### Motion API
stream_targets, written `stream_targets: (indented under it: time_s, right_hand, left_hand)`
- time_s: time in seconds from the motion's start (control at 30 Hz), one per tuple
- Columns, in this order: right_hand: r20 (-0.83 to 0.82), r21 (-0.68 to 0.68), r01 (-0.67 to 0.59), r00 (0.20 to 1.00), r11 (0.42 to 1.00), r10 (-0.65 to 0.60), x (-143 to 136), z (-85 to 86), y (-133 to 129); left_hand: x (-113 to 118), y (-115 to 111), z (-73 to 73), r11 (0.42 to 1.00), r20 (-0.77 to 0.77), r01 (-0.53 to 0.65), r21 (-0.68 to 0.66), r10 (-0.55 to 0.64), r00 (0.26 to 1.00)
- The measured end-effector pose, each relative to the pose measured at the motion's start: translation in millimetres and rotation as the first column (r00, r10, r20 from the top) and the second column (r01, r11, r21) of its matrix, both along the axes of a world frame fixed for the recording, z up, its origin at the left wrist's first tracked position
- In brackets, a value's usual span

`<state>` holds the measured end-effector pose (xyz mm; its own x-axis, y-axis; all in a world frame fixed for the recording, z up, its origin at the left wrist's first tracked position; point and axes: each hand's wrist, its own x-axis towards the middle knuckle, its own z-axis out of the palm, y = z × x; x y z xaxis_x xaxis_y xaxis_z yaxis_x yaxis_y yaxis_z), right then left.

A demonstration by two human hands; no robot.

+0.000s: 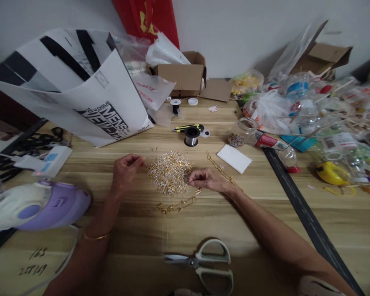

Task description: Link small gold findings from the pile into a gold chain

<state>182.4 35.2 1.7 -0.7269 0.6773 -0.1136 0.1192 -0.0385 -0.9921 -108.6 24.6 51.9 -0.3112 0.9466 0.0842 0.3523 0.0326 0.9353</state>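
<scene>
A heap of small gold and clear beads (169,172) lies on the wooden table between my hands. My left hand (126,169) is at its left side, thumb and fingers pinched together; anything between them is too small to make out. At the heap's right edge, my right hand (205,179) is also closed in a pinch, its fingertips by the beads. Small gold pieces (198,191) show just below those fingers. A gold beaded chain (176,206) lies in front of the heap, and another thin gold chain (218,167) runs behind my right wrist.
Scissors (200,263) lie near the front edge. Behind the heap are a wire spool (191,137), a yellow-black cutter (185,128) and a white pad (234,158). A jar of beads (241,132) lies right of them. A paper bag (111,111) and purple appliance (55,205) stand left.
</scene>
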Motion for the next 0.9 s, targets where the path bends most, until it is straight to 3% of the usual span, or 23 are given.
stream_targets:
  time_s: [0.27,0.57,0.77,0.9]
  right_hand:
    - [0.014,0.007,-0.009,1.000,1.000,0.009,-0.8,5.1,-0.7]
    - [0.010,0.019,0.001,1.000,1.000,-0.002,-1.5,5.1,-1.1]
    - [0.000,0.012,-0.008,1.000,1.000,0.008,-1.2,5.3,-1.0]
    - [0.000,0.018,0.002,1.000,1.000,-0.002,-0.8,4.8,-0.7]
  left_hand:
    - [-11.1,0.7,1.5,0.999,-0.026,0.004,0.042,-0.003,1.000]
    - [-31.4,7.4,-12.4,0.998,-0.173,-0.039,0.051,0.048,0.984]
    - [-32.6,11.2,-20.9,0.998,0.032,-0.056,0.005,0.056,0.998]
    - [-32.4,12.7,-22.1,0.995,0.058,-0.098,0.009,0.098,0.994]
